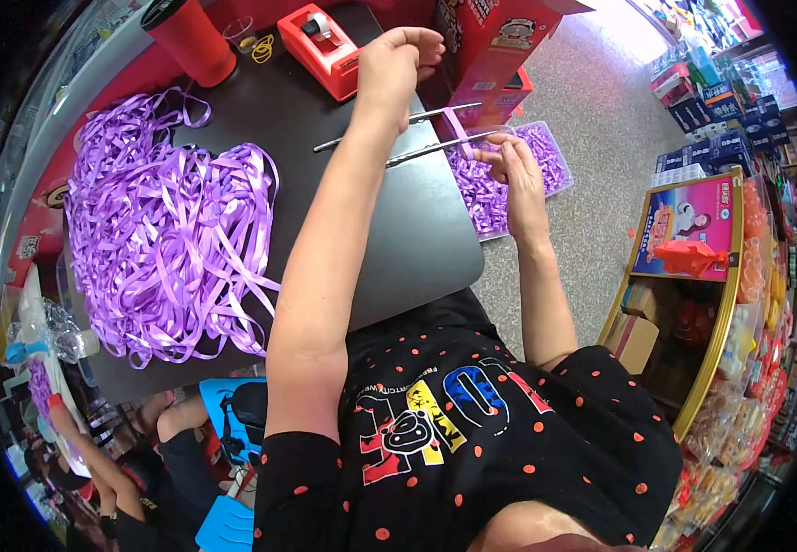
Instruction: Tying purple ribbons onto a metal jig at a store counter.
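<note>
Two thin metal rods point(426, 151) reach past the table's right edge, side by side with a gap between them. A short purple ribbon point(459, 132) is looped across both near their tips. My right hand point(518, 179) is at those tips, its fingers pinched on the ribbon. Above the rods' other part, my left hand point(396, 69) is raised with its fingers stretched and slightly bent, nothing visible in it. My left forearm hides part of the rods. A big tangled heap of purple ribbon point(173, 244) covers the table's left side.
On the dark table point(417, 235) stand a red tape dispenser point(323, 51), a red cylinder point(191, 41) and yellow rubber bands point(262, 50). Beyond the right edge is a clear tub point(564, 175) of purple ribbon pieces, beside a red carton point(490, 55). Another person point(131, 469) sits at lower left.
</note>
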A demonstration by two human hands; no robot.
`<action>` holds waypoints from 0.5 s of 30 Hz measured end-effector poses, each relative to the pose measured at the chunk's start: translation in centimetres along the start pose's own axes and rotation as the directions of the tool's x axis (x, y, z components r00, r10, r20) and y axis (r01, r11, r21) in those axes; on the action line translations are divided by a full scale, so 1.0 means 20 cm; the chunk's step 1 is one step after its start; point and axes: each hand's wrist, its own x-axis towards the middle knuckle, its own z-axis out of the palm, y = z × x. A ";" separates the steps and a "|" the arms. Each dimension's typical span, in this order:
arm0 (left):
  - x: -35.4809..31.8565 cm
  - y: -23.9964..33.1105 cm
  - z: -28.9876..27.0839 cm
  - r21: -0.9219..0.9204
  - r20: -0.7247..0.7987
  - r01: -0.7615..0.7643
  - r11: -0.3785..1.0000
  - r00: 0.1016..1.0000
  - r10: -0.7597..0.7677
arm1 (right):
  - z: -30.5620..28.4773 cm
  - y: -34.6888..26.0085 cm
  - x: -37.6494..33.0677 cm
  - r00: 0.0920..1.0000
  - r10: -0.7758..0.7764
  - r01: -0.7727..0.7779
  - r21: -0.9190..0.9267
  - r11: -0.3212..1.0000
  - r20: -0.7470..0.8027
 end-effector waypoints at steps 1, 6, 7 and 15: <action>-0.01 0.05 0.01 -0.139 0.014 0.179 0.974 0.984 -0.179 | 0.00 0.00 0.01 1.000 -0.001 0.001 0.002 1.000 0.000; -0.10 0.04 0.01 0.123 0.228 0.576 0.808 0.776 -0.588 | 0.02 -0.04 0.03 0.999 0.045 -0.045 -0.085 0.995 -0.006; -0.15 0.02 0.03 0.136 0.218 0.600 0.789 0.758 -0.614 | 0.01 -0.04 0.04 0.999 0.035 -0.035 -0.136 0.990 -0.007; -0.60 -0.13 0.27 -0.169 0.238 0.718 0.675 0.695 -0.679 | -0.05 -0.02 0.11 0.998 0.049 -0.042 -0.148 0.988 0.040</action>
